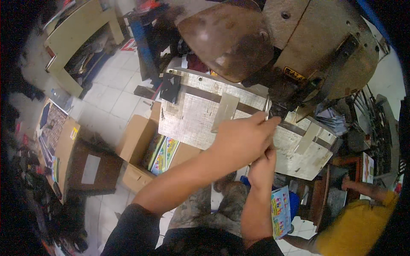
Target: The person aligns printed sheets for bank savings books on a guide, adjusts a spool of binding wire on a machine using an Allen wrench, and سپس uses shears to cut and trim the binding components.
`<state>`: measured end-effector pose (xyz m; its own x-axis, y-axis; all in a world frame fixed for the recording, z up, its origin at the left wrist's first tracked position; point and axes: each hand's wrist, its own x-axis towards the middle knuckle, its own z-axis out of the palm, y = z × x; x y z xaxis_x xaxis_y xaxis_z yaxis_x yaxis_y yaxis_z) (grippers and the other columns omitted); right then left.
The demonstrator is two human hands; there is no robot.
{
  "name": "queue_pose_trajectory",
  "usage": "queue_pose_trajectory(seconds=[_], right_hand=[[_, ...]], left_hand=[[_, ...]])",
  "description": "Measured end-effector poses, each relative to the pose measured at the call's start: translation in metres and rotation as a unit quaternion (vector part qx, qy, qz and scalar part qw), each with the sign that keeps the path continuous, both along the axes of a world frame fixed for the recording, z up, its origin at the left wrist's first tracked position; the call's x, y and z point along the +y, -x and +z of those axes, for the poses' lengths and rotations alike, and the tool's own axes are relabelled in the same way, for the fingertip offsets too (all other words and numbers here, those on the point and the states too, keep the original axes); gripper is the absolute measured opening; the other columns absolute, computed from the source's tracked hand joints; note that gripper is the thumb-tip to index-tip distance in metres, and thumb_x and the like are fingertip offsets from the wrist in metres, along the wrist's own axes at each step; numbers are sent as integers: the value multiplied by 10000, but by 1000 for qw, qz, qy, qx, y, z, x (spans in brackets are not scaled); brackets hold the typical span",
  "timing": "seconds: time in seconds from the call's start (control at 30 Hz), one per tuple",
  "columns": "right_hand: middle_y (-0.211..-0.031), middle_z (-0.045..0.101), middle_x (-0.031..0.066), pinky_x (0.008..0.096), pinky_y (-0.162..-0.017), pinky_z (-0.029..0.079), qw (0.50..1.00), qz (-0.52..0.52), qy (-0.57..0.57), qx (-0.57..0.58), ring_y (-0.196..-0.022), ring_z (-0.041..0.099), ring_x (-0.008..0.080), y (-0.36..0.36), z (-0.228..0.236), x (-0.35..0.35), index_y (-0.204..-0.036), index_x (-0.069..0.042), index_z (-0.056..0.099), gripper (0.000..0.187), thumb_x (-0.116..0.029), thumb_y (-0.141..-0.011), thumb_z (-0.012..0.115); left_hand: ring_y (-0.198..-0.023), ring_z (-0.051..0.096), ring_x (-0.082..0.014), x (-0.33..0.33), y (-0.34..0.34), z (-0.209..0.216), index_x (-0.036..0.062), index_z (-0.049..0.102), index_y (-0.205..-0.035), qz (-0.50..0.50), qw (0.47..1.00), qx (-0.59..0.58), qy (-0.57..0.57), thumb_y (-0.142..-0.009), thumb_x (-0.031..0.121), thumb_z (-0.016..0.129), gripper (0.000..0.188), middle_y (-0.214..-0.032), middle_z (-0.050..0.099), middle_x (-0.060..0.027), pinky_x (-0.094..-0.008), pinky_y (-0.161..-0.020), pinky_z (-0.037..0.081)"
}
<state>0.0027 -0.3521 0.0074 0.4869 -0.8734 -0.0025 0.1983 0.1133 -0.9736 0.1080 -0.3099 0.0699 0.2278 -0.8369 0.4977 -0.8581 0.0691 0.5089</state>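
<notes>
My left hand [245,138] is closed at the machine's working point, its fingertips beside a slim silvery metal piece [267,106]. Whether that piece is held or belongs to the machine, I cannot tell. Just under it, my right hand [262,167] is closed too, its fingers partly covered by the left; what they grip is hidden. Both hands are over a worn silver metal plate [194,117] with a dark lengthwise groove. Two beige guide strips, one left [226,112] and one right [308,138], lie across it, and a black pad [171,87] sits on its left end.
Above the plate stands a brown machine [318,38] with a rounded guard [226,40]. A cardboard box [139,138] holding colourful booklets [164,153] is at left. Another booklet stack [280,211] is low right, near a person in a yellow shirt [358,224]. Tools [373,115] crowd the right.
</notes>
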Motion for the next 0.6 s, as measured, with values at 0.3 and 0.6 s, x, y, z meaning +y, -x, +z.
queue_pose_trajectory(seconds=[0.3,0.6], right_hand=[[-1203,615,141,356,-919,458,988,-39,116,91,-1086,576,232,21,-7,-4,-1231,22,543,488,-233,-839,682],[-1275,586,175,366,-964,431,952,76,201,217,-1183,542,250,37,-7,-19,-1216,-1,574,493,-235,-801,699]], left_hand=[[-692,687,-300,-45,33,11,-26,654,-970,47,983,-127,-123,-778,135,595,257,-854,637,-160,-394,-521,556],[-717,687,-264,-53,41,18,-19,661,-905,59,967,-196,-154,-743,106,622,209,-861,640,-157,-341,-568,565]])
